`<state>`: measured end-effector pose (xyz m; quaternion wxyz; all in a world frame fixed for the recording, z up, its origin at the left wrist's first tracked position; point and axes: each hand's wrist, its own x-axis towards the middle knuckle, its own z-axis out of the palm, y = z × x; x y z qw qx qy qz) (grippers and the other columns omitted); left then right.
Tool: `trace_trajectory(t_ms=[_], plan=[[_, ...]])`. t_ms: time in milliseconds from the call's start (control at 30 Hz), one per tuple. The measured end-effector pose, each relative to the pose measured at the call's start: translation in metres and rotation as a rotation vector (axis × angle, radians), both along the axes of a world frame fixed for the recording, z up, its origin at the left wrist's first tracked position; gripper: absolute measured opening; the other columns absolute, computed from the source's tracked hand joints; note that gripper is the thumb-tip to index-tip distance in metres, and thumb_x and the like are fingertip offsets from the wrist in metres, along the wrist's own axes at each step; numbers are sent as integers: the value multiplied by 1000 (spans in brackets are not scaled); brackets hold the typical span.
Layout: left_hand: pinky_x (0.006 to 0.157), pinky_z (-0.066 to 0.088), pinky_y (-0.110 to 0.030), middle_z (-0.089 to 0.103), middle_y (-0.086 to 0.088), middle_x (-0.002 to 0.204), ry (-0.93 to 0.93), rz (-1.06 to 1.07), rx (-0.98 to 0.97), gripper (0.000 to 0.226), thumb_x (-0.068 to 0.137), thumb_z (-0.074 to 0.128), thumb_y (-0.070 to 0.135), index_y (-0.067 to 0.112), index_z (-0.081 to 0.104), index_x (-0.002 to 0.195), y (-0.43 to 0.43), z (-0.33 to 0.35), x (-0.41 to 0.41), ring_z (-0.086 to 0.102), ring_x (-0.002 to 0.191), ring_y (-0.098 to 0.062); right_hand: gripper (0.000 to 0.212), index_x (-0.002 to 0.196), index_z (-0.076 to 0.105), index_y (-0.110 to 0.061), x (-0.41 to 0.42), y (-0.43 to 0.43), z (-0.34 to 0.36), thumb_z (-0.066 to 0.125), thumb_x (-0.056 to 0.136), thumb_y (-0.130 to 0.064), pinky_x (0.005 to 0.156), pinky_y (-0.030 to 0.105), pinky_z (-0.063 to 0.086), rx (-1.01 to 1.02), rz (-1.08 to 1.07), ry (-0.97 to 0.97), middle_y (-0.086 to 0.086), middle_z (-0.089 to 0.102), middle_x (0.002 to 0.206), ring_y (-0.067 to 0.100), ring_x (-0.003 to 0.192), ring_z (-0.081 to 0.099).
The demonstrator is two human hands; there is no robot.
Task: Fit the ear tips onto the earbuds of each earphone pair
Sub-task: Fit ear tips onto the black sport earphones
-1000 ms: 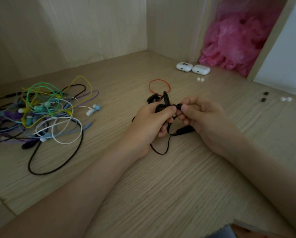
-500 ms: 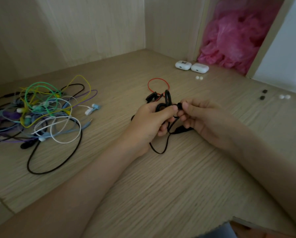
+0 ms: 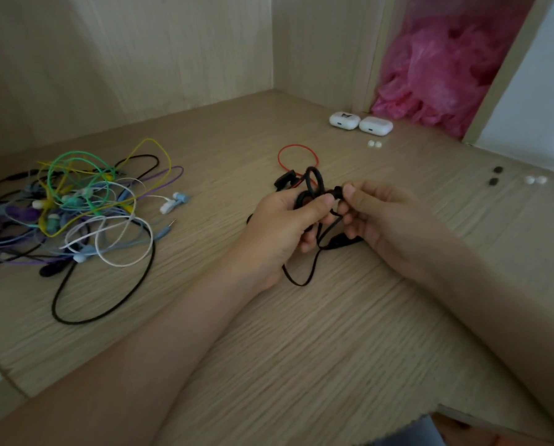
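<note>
My left hand (image 3: 282, 226) grips a black earphone with ear hooks (image 3: 312, 181) and a red-and-black cord, held just above the wooden desk (image 3: 301, 349). My right hand (image 3: 378, 217) pinches a small black ear tip (image 3: 337, 190) against the earbud between thumb and forefinger. The cord loops down under both hands. Two loose black ear tips (image 3: 495, 175) and two white ear tips (image 3: 536, 179) lie at the right. Another white pair of tips (image 3: 374, 143) lies near the back.
A tangle of coloured wired earphones (image 3: 76, 210) covers the desk's left side. Two white earbud cases (image 3: 361, 123) sit at the back by a pink plastic bag (image 3: 436, 72). Wooden walls close the back and left.
Both hands stay together on the black earphone; my right fingers have shifted slightly on the ear tip. The view has drifted a little.
</note>
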<state>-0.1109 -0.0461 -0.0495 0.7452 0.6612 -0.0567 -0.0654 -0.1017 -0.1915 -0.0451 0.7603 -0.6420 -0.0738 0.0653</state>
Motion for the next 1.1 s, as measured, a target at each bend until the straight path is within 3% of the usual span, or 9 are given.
trace_trajectory(t_ms=[367,800,1100], plan=[[38,30,-16,58,4,58,-3,0,2,7,90,59,11,11,64,85,0,-1,1,40,42,-4,16,85,57,-7,-1,3,-1,45,96,-9,47,17,42,-42,-53,-18,3,53,66,8,56,48],[36,29,-15,55,0,61,33,-11,26,7,88,61,10,11,63,82,3,1,2,39,41,-3,21,81,58,-9,-3,1,-4,43,97,-10,51,15,42,-39,40,-80,-2,56,62,5,56,50],[38,34,-18,55,0,59,-65,72,140,19,90,59,10,11,59,71,0,-4,1,43,42,-4,16,81,58,-13,-10,11,-8,50,95,-10,52,15,42,-210,-128,-199,-6,60,60,2,55,53]])
